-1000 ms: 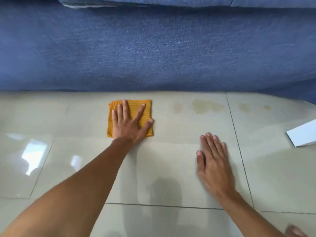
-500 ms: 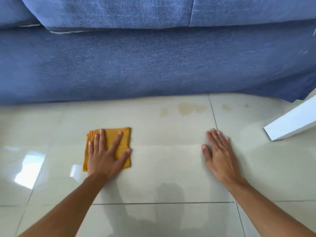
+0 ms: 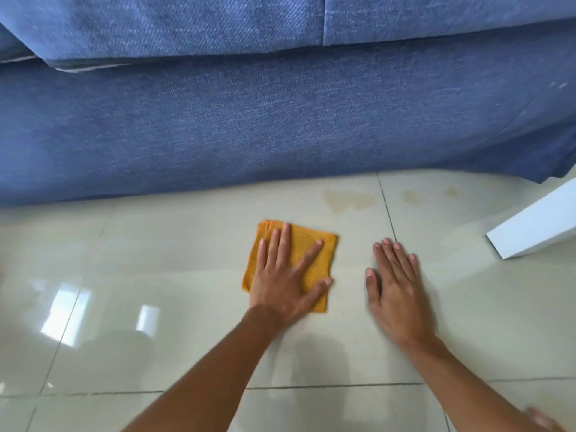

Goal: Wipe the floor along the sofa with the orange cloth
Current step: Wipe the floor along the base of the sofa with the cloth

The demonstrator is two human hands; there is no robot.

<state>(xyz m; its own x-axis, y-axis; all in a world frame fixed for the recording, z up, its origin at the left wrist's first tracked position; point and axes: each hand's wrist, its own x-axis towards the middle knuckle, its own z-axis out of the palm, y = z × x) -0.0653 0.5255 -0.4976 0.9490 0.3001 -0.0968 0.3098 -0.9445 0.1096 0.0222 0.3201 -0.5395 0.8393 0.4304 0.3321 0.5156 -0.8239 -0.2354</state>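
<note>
A folded orange cloth [image 3: 321,247] lies flat on the pale glossy floor tiles [image 3: 156,260], a short way out from the blue sofa [image 3: 249,120]. My left hand [image 3: 286,282] presses down on the cloth with its fingers spread, covering most of it. My right hand [image 3: 396,285] rests flat on the bare tile just right of the cloth, fingers together, holding nothing. Yellowish stains [image 3: 347,199] mark the floor near the sofa's base, beyond the cloth and to its right.
The sofa's front panel runs across the whole view, with seat cushions [image 3: 187,23] above it. A white slanted board or furniture leg [image 3: 536,226] stands on the floor at the right. Window glare [image 3: 65,310] shines on the tiles at the left.
My left hand has slid the cloth to the right along the floor, close to my right hand. The right hand stays planted on the tile.
</note>
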